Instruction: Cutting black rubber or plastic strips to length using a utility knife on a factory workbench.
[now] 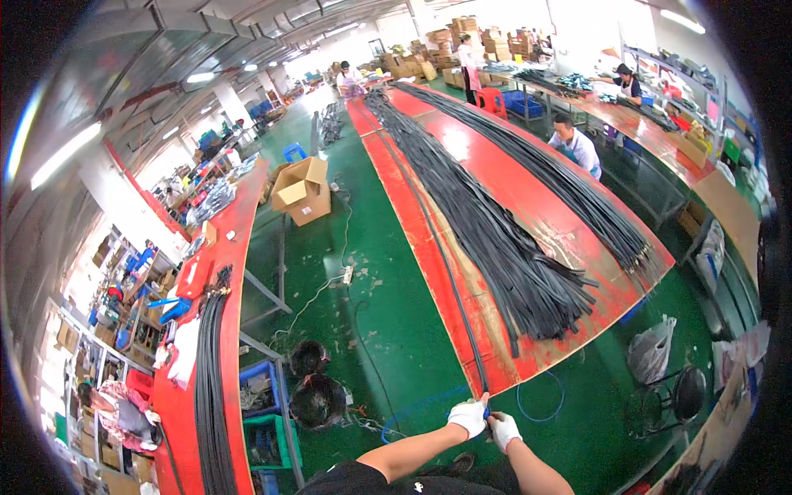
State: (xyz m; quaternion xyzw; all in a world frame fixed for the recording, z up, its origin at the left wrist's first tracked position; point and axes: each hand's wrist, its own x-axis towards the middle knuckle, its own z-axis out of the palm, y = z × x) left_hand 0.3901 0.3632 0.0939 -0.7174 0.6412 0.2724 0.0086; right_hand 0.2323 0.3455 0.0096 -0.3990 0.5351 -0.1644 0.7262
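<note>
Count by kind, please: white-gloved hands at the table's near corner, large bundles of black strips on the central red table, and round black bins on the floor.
Gloved hands: 2 (left hand, right hand)
Strip bundles: 2 (left bundle, right bundle)
Black bins: 2 (nearer bin, farther bin)
Total: 6

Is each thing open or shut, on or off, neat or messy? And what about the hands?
Cardboard box: open on top.
Ceiling light: lit.
Thick black bundle: on the red table, near ends fanned out.
Thin black strip: laid out lengthwise.
Left hand: gloved, grip unclear.
Right hand: gloved, grip unclear.
</note>
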